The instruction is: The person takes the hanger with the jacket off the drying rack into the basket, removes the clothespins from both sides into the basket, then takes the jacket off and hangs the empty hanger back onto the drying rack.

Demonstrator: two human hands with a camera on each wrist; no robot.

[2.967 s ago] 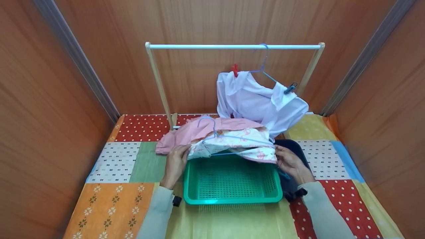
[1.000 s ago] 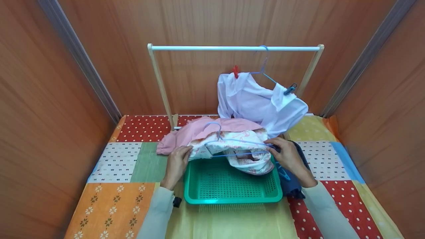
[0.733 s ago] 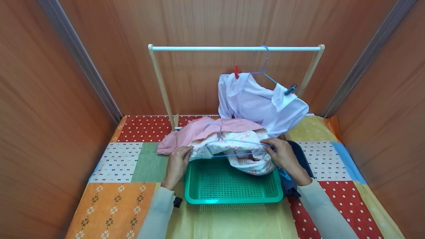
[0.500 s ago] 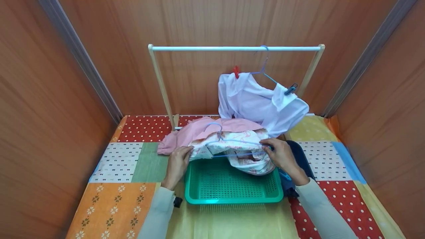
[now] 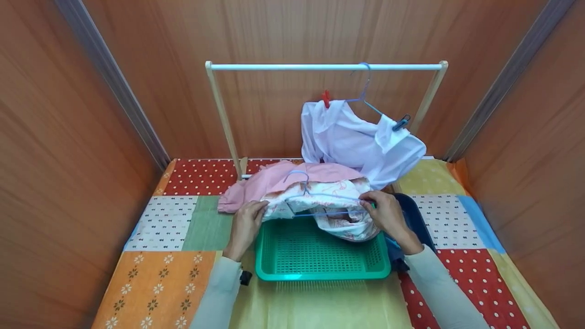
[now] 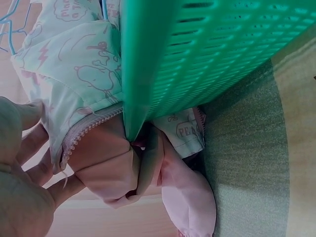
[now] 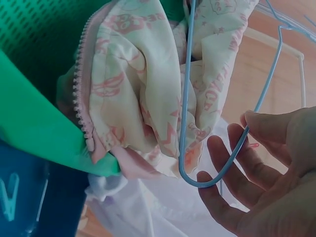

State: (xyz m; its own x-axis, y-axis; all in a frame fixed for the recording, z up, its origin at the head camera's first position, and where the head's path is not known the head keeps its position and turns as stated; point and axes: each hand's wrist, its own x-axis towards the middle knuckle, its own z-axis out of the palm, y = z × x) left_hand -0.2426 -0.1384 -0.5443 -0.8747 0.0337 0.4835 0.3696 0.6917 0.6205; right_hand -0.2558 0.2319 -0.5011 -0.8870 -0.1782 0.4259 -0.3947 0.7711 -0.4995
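A pink jacket [image 5: 315,171] lies partly over the green basket's far side, its white printed lining [image 5: 336,187] facing up. My left hand [image 5: 243,228] pinches the jacket's left edge; the left wrist view shows the thumb and fingers beside its zipper [image 6: 81,128]. A blue wire hanger [image 7: 182,118] lies across the lining, hook toward the rack. With thumb and fingers, my right hand [image 5: 388,217] holds the hanger's rounded right end. The jacket's right front droops into the basket [image 5: 322,277], with its zipper edge showing in the right wrist view.
Behind stands a rack with a white bar [image 5: 283,67]. From it hangs a white shirt [image 5: 352,132] on another hanger, with a red clothespin [image 5: 326,98] and a dark one [image 5: 402,122]. A dark blue tray [image 5: 413,219] with a blue clothespin [image 7: 9,197] sits right of the basket.
My right hand has let go of the jacket's right edge and moved left onto the hanger's end. That jacket front has dropped into the basket; the left hand has stayed nearly still.
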